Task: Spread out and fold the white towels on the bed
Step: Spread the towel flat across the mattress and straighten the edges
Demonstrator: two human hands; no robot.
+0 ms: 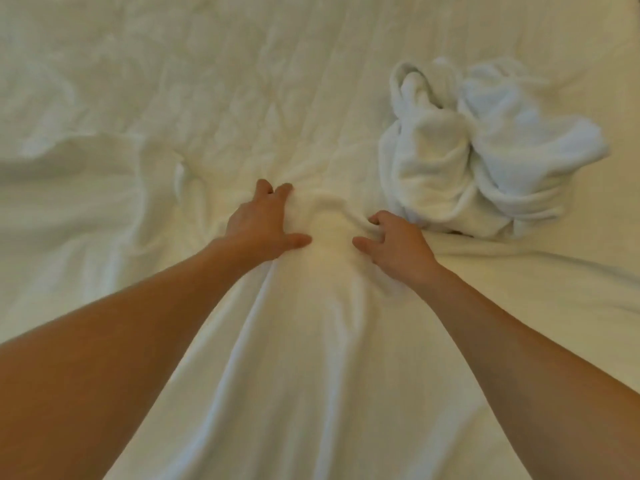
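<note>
Fingers [284,190] of your left hand [259,225] and right hand [394,244] clutch the towel [311,358] at its far edge. You're likely spreading; next, pull it flat.

The towel [304,341] is swallowing the fingertips of the left hand [258,225] and right hand [398,245], is running off the edge at 6 o'clock, and is blurring into the bed [242,64] at 9 o'clock.

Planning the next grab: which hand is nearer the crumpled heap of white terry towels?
Right. The right hand lies just near-left of the crumpled heap of white terry towels; the left hand is farther left, across the bunched white towel.
</note>
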